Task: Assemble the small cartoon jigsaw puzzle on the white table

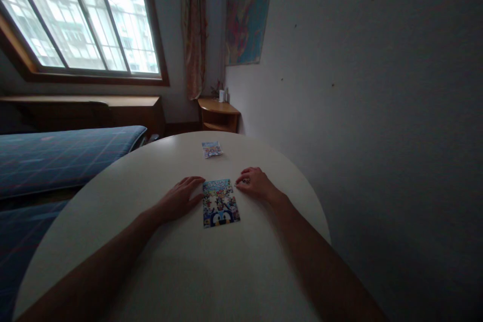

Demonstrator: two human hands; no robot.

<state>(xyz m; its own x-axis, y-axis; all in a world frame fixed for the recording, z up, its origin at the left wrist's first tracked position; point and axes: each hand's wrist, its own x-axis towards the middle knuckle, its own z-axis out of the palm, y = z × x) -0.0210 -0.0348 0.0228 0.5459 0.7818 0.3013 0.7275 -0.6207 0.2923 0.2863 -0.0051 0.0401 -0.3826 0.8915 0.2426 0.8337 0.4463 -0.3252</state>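
A colourful rectangular jigsaw picture (221, 204) with a blue cartoon dog lies flat on the white table, its top right edge looking uneven. My left hand (183, 196) rests at the left side of the picture, fingers stretched out and the fingertips at its upper left edge. Just off the upper right corner, my right hand (256, 185) has its fingers curled together. Under those fingers shows a small patterned piece (246, 181), like a jigsaw piece, partly hidden. Farther back on the table lies a smaller printed sheet or packet (212, 149) in similar colours.
The round white table (169, 271) stands close to the wall on the right. To the left is a blue plaid mattress (68, 156). Behind are a wooden corner shelf (219, 106), a curtain (194, 30), a window and a wall map (249, 15).
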